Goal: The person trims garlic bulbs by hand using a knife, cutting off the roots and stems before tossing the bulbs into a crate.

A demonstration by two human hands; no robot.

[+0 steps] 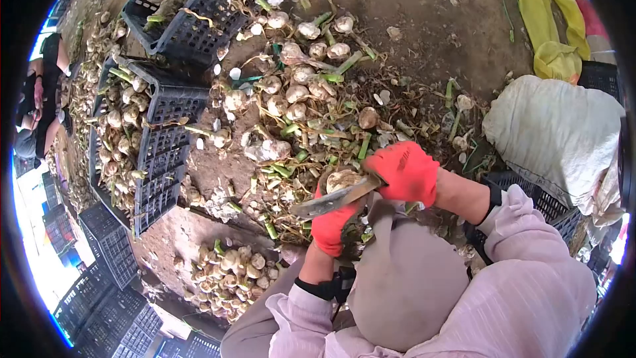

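Right hand [405, 171] clenches a knife [338, 200] below centre; left hand [334, 227], fingers half-curled, cups a garlic bulb [342, 179]. The hold apparently steadies it.

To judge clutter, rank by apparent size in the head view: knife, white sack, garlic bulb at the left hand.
1. White sack
2. Knife
3. Garlic bulb, partly hidden by the knife

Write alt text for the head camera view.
A red-gloved right hand holds a long grey metal knife close to a round pale garlic bulb in the red-gloved left hand. Beyond, loose green-stemmed garlic bulbs litter the brown ground, with black perforated plastic crates at image left.
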